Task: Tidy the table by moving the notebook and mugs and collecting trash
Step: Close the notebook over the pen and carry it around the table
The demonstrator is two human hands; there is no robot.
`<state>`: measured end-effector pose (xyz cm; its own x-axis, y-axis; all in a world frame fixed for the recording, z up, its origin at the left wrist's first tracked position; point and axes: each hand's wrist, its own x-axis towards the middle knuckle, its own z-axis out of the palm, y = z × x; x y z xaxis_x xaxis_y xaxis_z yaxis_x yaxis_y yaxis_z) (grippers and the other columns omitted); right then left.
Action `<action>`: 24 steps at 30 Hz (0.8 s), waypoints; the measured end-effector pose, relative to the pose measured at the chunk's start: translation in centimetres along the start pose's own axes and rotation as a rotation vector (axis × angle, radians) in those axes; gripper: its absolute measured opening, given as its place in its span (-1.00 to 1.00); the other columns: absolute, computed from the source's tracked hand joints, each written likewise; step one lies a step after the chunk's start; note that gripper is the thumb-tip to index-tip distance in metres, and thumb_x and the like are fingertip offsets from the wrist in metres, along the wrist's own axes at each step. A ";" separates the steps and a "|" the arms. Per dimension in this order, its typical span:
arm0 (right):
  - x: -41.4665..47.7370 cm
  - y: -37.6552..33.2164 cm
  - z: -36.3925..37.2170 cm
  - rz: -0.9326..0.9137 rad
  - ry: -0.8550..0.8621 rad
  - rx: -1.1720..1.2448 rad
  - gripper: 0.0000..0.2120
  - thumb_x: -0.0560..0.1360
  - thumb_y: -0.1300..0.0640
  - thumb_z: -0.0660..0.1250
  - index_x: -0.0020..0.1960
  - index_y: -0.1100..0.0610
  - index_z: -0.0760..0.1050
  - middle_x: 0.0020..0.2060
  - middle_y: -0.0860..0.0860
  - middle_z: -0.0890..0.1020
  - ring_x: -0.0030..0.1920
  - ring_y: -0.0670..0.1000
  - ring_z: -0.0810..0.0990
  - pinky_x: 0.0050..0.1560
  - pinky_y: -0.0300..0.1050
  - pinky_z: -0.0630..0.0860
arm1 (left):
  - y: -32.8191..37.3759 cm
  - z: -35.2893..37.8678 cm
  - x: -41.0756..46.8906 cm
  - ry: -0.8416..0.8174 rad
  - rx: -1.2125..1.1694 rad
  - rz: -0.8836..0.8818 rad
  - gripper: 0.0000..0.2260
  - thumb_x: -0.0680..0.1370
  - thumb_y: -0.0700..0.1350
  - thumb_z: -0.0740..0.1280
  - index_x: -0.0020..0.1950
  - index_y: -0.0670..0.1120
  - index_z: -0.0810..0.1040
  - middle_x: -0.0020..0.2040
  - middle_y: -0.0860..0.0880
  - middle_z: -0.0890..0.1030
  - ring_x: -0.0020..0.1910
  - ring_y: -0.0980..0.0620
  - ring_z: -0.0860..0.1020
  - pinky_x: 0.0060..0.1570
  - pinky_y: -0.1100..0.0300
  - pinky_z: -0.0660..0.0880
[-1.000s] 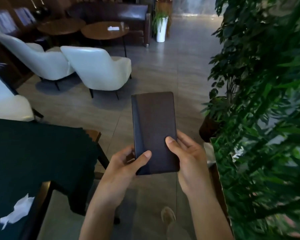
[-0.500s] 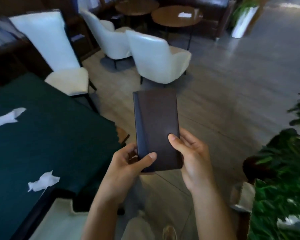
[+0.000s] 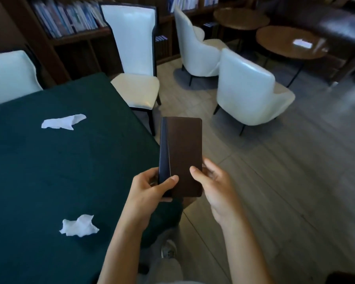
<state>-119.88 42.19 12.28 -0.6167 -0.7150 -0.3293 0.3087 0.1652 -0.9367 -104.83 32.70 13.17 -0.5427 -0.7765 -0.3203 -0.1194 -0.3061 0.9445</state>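
A dark brown notebook (image 3: 183, 148) is held upright in front of me, over the floor just past the table's right corner. My left hand (image 3: 150, 188) grips its lower left edge with the thumb on the cover. My right hand (image 3: 213, 185) holds its lower right edge, thumb on the cover too. On the dark green tablecloth (image 3: 49, 171) lie two crumpled white tissues: one far (image 3: 63, 121), one near (image 3: 79, 225). No mugs are in sight.
White high-backed chairs (image 3: 134, 58) stand at the table's far side, beside a bookshelf (image 3: 70, 19). Two white armchairs (image 3: 248, 91) and round wooden tables (image 3: 291, 43) fill the right back. Grey plank floor lies to the right. My shoe (image 3: 168, 249) shows below.
The view has swung left from the plants toward the table, bringing both tissues and the bookshelf into sight. Both hands keep the same hold on the notebook.
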 end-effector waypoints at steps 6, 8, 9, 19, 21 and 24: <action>7.3 -1.0 3.9 0.063 -0.082 -0.128 -0.76 0.57 0.06 0.47 0.20 -0.14 0.59 -0.10 -0.29 0.77 -0.09 -0.28 0.73 -0.25 -0.38 0.61 | -0.1 -2.9 5.2 0.107 -0.122 -0.023 -0.80 0.53 -0.10 0.54 0.14 -0.09 0.74 -0.02 -0.08 0.80 -0.07 -0.01 0.78 -0.28 0.23 0.64; 9.2 -1.0 5.3 0.090 -0.153 -0.162 -0.85 0.59 0.10 0.44 0.11 -0.12 0.64 -0.03 -0.23 0.78 -0.02 -0.21 0.75 -0.18 -0.34 0.64 | -0.7 -4.0 6.6 0.150 -0.163 -0.059 -0.81 0.54 -0.10 0.54 0.14 -0.09 0.74 -0.02 -0.08 0.80 -0.07 0.01 0.78 -0.27 0.23 0.64; 10.1 -0.8 5.8 0.103 -0.184 -0.178 -0.85 0.59 0.12 0.43 0.08 -0.11 0.65 -0.03 -0.23 0.78 -0.01 -0.19 0.75 -0.15 -0.33 0.64 | -1.1 -4.5 7.4 0.168 -0.183 -0.081 -0.81 0.54 -0.10 0.54 0.13 -0.09 0.75 -0.02 -0.07 0.80 -0.07 0.03 0.77 -0.27 0.24 0.64; 17.8 7.6 7.7 0.313 -0.306 -0.381 -0.50 0.61 0.10 0.41 0.52 0.10 0.42 0.15 -0.09 0.67 0.11 -0.04 0.65 0.11 -0.06 0.65 | -9.0 -5.0 12.2 0.403 -0.276 -0.384 -0.80 0.54 -0.10 0.53 0.13 -0.12 0.72 -0.08 -0.02 0.80 -0.11 0.06 0.75 -0.26 0.23 0.63; 18.4 9.7 7.3 0.379 -0.323 -0.389 -0.52 0.61 0.10 0.41 0.51 0.09 0.44 -0.01 -0.19 0.65 0.01 -0.11 0.63 -0.05 -0.17 0.61 | -10.8 -4.7 12.7 0.461 -0.272 -0.450 -0.80 0.53 -0.10 0.55 0.11 -0.13 0.73 -0.05 -0.06 0.79 -0.07 0.02 0.73 -0.29 0.23 0.63; 19.7 12.2 6.5 0.414 -0.368 -0.450 -0.57 0.62 0.09 0.39 0.48 0.08 0.50 0.07 -0.08 0.69 0.10 0.00 0.67 0.13 0.00 0.66 | -12.9 -4.2 13.4 0.511 -0.274 -0.524 -0.83 0.51 -0.10 0.56 0.05 -0.13 0.74 -0.06 -0.09 0.77 -0.09 0.01 0.71 -0.31 0.23 0.63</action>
<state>-123.55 25.72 -4.88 -0.2042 -0.7027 -0.6816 0.0865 0.6806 -0.7276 -107.08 23.99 -3.60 -0.0141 -0.6299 -0.7765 -0.0084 -0.7765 0.6300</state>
